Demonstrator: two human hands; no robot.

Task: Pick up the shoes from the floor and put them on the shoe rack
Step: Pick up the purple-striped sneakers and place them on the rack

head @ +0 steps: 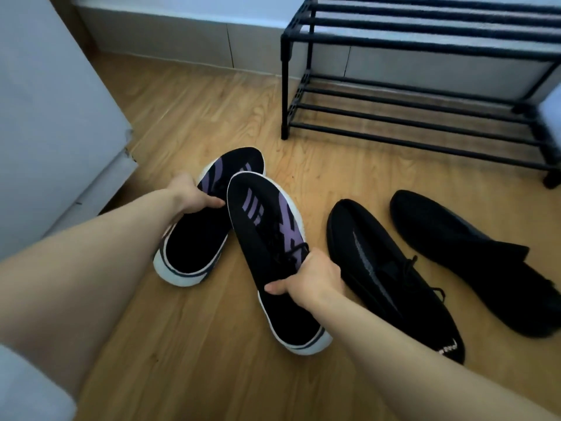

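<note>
Nearest the camera, two bare forearms reach forward and down over a wooden floor (pixel 188 354). Right hand (pixel 312 279): grip clamped on the collar of a black sneaker with purple stripes (pixel 267 238), thumb along the inner edge, fingers curled into the opening by the laces. Toe points away, white-soled heel toward the camera; cannot tell whether the heel is touching the floor. Left hand (pixel 189 194): grip closed on the near-side edge of the matching sneaker (pixel 197 241), fingertips tucked over its upper. The two striped toes overlap, right-hand shoe in front.

Just right of these, a pair of all-black shoes on the floor: a laced one (pixel 391 278) near the right wrist, a sock-style one (pixel 473 262) beside it, apart from both hands.

Beyond, a black two-tier shoe rack (pixel 425 44) of bars against the pale wall; both tiers bare. At far left, a pale cabinet side (pixel 45 117).
</note>
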